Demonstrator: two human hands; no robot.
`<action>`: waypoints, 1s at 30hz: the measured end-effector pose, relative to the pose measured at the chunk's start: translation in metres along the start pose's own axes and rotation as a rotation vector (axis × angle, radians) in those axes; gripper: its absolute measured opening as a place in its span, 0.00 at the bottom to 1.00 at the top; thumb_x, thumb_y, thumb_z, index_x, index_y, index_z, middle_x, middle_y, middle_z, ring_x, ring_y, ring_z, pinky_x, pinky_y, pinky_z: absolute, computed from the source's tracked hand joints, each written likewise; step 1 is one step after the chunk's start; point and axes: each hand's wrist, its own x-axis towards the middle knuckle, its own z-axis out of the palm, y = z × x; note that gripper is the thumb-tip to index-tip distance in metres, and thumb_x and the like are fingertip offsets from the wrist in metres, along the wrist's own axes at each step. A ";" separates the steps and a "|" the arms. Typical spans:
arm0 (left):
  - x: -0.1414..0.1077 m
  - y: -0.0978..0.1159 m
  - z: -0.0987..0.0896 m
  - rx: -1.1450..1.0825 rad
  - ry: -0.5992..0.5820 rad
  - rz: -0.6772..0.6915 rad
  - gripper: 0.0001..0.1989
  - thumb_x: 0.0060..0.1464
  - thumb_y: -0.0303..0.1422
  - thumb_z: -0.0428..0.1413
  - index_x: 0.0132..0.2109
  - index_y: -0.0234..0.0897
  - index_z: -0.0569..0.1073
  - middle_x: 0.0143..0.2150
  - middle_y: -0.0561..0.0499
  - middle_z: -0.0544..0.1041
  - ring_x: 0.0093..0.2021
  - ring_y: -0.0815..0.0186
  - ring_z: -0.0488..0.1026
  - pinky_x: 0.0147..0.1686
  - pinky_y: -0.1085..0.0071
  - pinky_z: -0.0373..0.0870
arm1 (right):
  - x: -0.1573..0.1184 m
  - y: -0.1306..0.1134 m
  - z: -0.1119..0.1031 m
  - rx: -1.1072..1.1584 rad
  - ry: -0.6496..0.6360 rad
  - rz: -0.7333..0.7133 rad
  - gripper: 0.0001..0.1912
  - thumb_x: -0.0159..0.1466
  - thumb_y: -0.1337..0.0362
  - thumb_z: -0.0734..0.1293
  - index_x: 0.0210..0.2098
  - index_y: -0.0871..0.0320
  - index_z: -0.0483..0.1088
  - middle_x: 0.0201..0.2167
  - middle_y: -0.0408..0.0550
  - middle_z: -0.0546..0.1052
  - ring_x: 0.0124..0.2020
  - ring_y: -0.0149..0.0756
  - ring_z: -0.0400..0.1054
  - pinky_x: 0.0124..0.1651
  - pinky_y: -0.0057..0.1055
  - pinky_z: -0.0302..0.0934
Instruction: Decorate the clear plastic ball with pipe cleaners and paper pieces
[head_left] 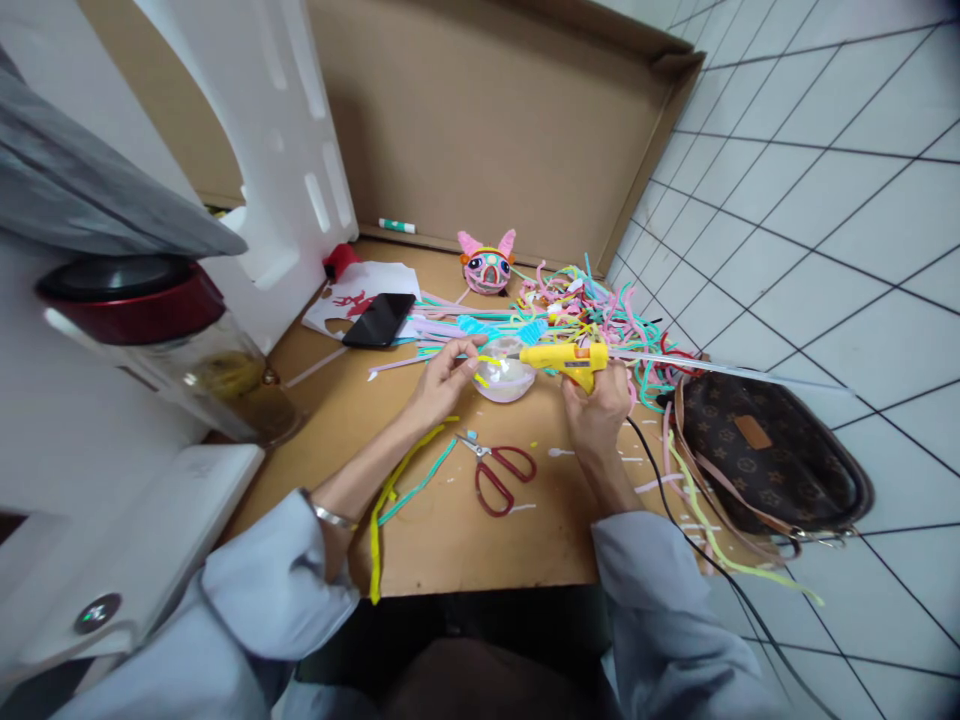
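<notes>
Head view: on the brown desk (555, 545), a clear rounded bowl (510, 388) stands between the two hands, with light blue fuzzy pieces (534, 331) at its far edge. From the right, the right hand (600, 405) has its fingers wrapped firmly round the handle of a yellow glue gun (559, 357), whose nozzle points left over the bowl. A long translucent glue stick (720, 370) juts from the back of the gun, and a black cord (679, 520) runs down from it past the right sleeve. The left hand (446, 378) is at the bowl's left side, fingers bent close to a small yellow strip (482, 380); the detail is small there, so I cannot tell whether they pinch the strip or only touch the bowl. Nearer the person lie red-handled scissors (482, 452), their blades slightly apart, beside a teal strip (420, 490) and a longer yellow length (376, 530). Behind the bowl, a pink-eared figure (487, 268) sits near a tangled heap of coloured stems (622, 310). A black phone (380, 320) rests partly on cut white paper (330, 305) to the left, and a brown patterned bag (772, 450) lies at the right edge.
</notes>
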 end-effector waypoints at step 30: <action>0.001 -0.001 0.000 0.018 -0.018 0.019 0.14 0.56 0.46 0.54 0.36 0.39 0.65 0.59 0.39 0.73 0.61 0.52 0.68 0.59 0.54 0.60 | -0.041 0.030 -0.063 -0.188 -0.850 0.189 0.14 0.56 0.54 0.68 0.34 0.59 0.71 0.34 0.52 0.75 0.35 0.41 0.68 0.36 0.33 0.56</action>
